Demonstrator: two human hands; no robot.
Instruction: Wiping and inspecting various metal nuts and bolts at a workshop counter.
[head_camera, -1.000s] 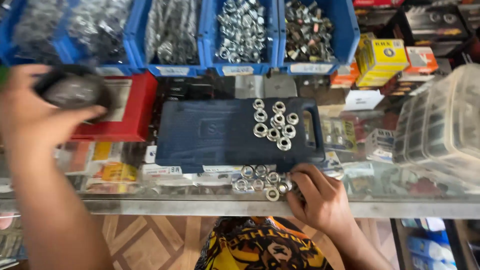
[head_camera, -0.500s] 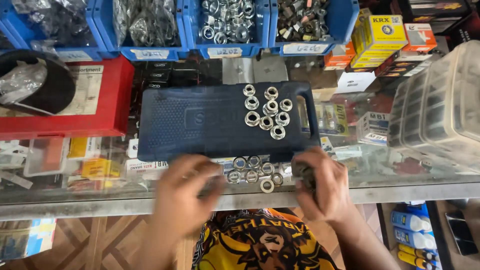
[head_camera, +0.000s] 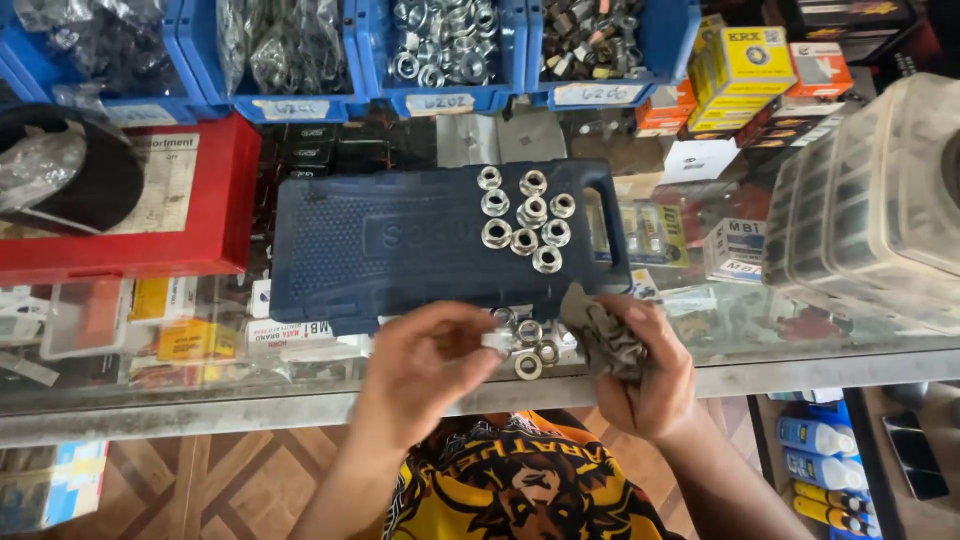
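Nine steel nuts (head_camera: 524, 212) sit in a loose cluster on the dark blue tool case (head_camera: 400, 250), right half of its lid. A second small group of nuts (head_camera: 533, 345) lies on the glass counter (head_camera: 200, 385) just in front of the case, between the two hands – roughly four or five, partly covered by fingers, so no firm count. Left hand (head_camera: 425, 365) is pinched shut on one nut (head_camera: 497, 342) at thumb and fingertips. Right hand (head_camera: 640, 375) is closed around a grey rag (head_camera: 605, 340), bunched up. Four blue bins (head_camera: 450, 95) along the back: the two left ones hold bagged metal parts, hard to make out; the third holds loose nuts; the fourth darker mixed hardware. All are cut off at the top edge. Red box (head_camera: 190, 210) at left carries a black round dish (head_camera: 85, 180) with a plastic bag in it. Clear plastic organizer (head_camera: 870, 210) at right – contents unreadable. Small cartons under the glass are blurred by reflections.
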